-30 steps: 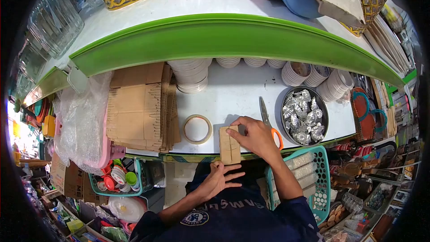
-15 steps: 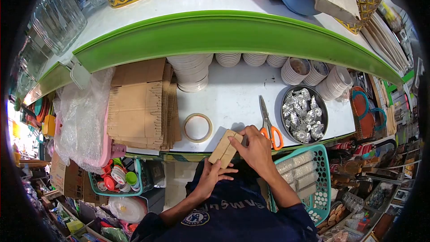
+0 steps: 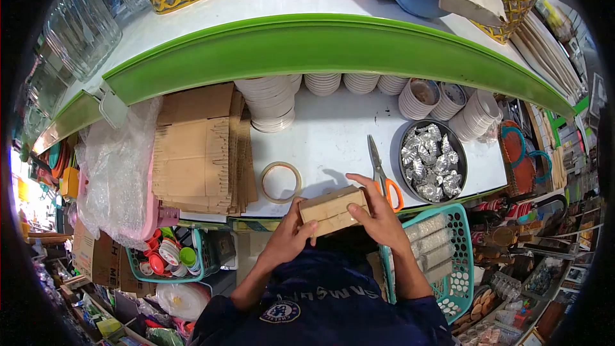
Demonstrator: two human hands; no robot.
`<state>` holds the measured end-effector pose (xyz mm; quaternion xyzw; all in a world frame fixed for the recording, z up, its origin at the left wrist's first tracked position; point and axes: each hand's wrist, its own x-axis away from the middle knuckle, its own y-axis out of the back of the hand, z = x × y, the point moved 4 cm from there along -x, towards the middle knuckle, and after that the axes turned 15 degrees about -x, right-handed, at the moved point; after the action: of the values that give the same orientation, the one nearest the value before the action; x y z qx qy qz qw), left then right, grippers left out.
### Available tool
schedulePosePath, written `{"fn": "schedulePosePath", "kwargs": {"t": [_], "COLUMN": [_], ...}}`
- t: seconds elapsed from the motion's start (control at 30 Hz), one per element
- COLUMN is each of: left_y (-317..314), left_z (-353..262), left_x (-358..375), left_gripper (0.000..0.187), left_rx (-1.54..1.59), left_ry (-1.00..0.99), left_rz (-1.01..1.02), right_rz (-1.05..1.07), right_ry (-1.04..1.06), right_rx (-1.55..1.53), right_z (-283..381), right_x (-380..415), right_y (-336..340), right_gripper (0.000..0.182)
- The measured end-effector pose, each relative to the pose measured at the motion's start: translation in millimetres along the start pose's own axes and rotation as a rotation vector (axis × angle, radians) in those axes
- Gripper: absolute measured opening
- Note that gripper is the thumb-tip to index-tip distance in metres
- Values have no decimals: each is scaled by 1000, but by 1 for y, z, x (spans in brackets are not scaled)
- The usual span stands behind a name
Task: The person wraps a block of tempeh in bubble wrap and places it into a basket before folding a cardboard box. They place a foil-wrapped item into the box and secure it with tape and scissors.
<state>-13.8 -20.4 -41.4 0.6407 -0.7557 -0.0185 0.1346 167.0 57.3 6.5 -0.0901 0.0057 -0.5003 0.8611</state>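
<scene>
A small brown cardboard box (image 3: 333,213) is held between both hands at the shelf's front edge. My left hand (image 3: 288,237) grips its left end, thumb on the near face. Around the right end closes my right hand (image 3: 378,218), its thumb on the near face and index finger stretched out beyond the box. Orange-handled scissors (image 3: 379,170) lie just past my right hand. A tape roll (image 3: 280,182) rests flat behind my left hand. Further right, a round dark pan (image 3: 405,154) holds several crumpled foil pieces (image 3: 432,160).
Flattened cardboard (image 3: 192,154) is stacked at left, beside bubble wrap (image 3: 118,173) over a pink tub. White bowls (image 3: 269,106) stand in stacks at the back. A green-edged shelf (image 3: 320,45) spans above. Teal baskets (image 3: 462,263) stand below the shelf edge at right and left.
The box has turned from a steep slant to nearly level, showing a plain long side. My left hand has moved up to its left end; my right hand has shifted lower around the right end.
</scene>
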Motion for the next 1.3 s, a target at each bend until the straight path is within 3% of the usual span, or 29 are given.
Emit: {"fn": "schedulePosePath", "kwargs": {"t": [0.07, 0.13, 0.23, 0.27, 0.47, 0.6, 0.67, 0.77, 1.0, 1.3], "left_y": [-2, -4, -6, -6, -7, -8, -11, -13, -17, -18], "left_z": [-7, -22, -33, -39, -39, -24, -30, -28, -9, 9], "left_x": [-6, -11, -17, -18, -26, -32, -31, -31, -36, -42], "left_gripper": [42, 44, 46, 44, 36, 34, 34, 34, 38, 40], "left_rx": [-25, -26, -147, -302, -289, -226, -315, -291, -291, -222], "left_ry": [17, -27, 2, -98, -91, -47, -217, -198, -171, -158], "left_rz": [-2, -216, -233, -284, -373, -347, -424, -396, -392, -351], "right_rz": [49, -7, -99, -134, -168, -209, -223, -230, -211, -64], "right_ry": [54, 8, -45, -50, -63, 14, 81, 4, 40, -58], "right_rx": [233, 172, 65, 17, 101, 199, 308, 271, 306, 314], "right_z": [7, -2, -11, -12, -9, -6, -5, 0, -5, -15], "right_x": [1, 3, 3, 3, 8, 9, 9, 11, 11, 13], "right_y": [-3, -2, 2, 3, 1, -1, 2, 1, 2, 9], "right_gripper": [37, 36, 33, 33, 32, 32, 33, 35, 34, 43]}}
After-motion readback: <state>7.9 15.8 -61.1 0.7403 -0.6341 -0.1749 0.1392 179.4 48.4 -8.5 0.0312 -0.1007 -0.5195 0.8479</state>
